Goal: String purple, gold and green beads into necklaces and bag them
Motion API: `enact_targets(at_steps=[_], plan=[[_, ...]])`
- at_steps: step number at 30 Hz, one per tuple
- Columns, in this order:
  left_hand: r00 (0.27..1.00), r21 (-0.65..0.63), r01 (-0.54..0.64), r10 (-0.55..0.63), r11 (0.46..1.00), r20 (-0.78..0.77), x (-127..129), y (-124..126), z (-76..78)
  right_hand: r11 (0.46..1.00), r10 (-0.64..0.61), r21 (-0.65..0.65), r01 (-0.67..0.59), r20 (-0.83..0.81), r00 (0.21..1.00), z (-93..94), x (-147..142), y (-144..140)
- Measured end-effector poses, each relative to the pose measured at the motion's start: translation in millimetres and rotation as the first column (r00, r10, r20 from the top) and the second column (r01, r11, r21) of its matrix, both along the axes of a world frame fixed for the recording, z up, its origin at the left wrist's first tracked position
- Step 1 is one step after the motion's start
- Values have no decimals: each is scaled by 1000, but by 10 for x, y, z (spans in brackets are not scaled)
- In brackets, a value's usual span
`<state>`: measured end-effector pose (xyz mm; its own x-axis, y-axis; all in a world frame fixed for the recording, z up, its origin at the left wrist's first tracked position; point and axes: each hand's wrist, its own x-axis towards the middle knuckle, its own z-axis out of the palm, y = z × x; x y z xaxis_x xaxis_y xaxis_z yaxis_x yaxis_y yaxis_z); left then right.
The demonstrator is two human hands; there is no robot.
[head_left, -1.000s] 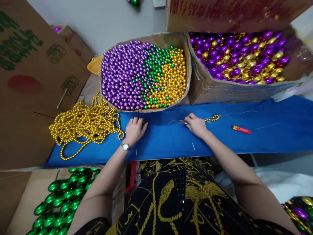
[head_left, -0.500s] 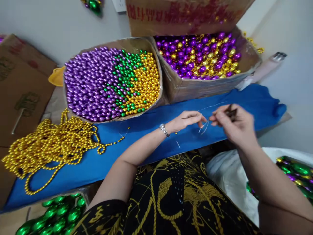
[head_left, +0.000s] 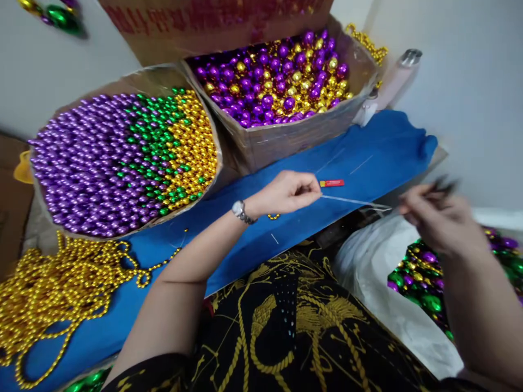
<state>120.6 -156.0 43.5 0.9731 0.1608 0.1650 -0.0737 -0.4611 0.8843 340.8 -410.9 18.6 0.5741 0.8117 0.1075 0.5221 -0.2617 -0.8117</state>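
left box (head_left: 212, 136): cardboard, heaped with small purple, green and gold beads
right box (head_left: 286, 139): cardboard, larger purple and gold beads
blue cloth (head_left: 368, 158): spread under both boxes
red lighter (head_left: 332, 183): lying on the cloth
gold bead strands (head_left: 53, 288): piled at the cloth's left end
white bag (head_left: 379, 294): lower right, holding mixed beads
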Motion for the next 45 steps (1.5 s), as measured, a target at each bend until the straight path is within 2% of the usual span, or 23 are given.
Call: enact_targets(at_steps=[2,4,6,8,11,16,21,28,33,37,40,42,45], plan=[[994,59,2,4,998,-113,36,-152,-369,984,57,-164,-71,-89,994,-313,-38,-79],[982,90,5,12,996,-191,90,-314,-699,956,100,-274,-101,-19,995,-582,-72,-179],[972,125,19,12,992,-235,155,-454,-909,950,85,-310,-35,149,985,-755,-103,-286],[966,158,42,0,987,-259,227,-551,-994,951,77,-310,9,264,961,-818,-147,-369],[961,173,70,-19,982,-277,331,-622,-1000,937,176,-342,-64,307,935,-792,-258,-398],[957,183,98,-42,978,-288,444,-677,-1010,882,317,-452,-134,358,878,-791,-445,-259],[956,210,128,-65,969,-284,524,-727,-998,858,324,-509,-70,431,842,-809,-471,-149],[948,293,176,-82,940,-307,659,-801,-1005,803,362,-595,19,514,778,-711,-517,-83],[949,310,181,-83,933,-304,691,-840,-1026,798,355,-602,29,509,784,-688,-488,-48],[960,188,73,-18,979,-280,627,-786,-1033,795,330,-601,81,542,773,-774,-217,48],[975,-20,-67,61,998,-213,526,-715,-1035,793,375,-608,47,547,749,-870,36,227],[966,-208,-177,130,962,-222,440,-668,-1023,780,440,-625,-12,535,722,-918,176,373],[925,-434,-345,221,832,-310,304,-601,-979,760,527,-642,-100,519,673,-949,357,567]])
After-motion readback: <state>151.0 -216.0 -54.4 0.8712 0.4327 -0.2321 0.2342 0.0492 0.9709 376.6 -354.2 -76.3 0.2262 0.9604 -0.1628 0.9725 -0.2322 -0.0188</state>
